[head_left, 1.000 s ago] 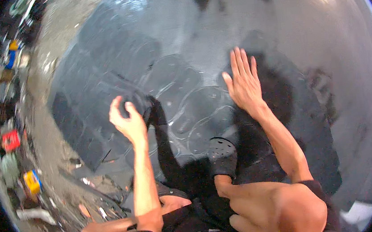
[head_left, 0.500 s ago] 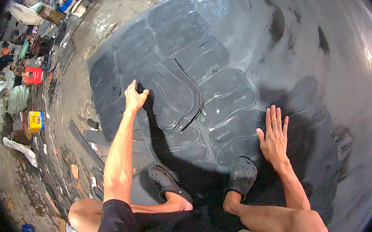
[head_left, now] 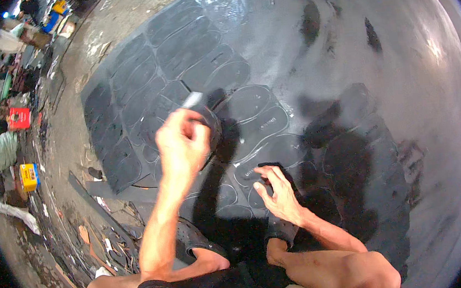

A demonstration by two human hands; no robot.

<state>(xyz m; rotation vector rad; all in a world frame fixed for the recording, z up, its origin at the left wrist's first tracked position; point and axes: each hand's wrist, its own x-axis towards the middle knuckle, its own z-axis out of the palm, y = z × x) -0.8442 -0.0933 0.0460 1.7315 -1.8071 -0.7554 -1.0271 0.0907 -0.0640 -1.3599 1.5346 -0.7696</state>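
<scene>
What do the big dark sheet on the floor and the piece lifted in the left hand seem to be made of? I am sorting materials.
The dark sheet looks like matte black rubber, chalk-outlined in sole shapes. The lifted piece in the left hand appears to be the same flexible material, though it is blurred.

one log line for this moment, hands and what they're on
left hand: raised, gripping dark sole-shaped piece | right hand: fingers down on black rubber sheet marked with sole outlines | posture: squatting on sheet

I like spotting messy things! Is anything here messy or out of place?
Yes. Scraps and loose strips lie scattered on the floor left of the big black sheet. On the sheet, the chalk shoe-sole outlines sit tidily side by side.
</scene>
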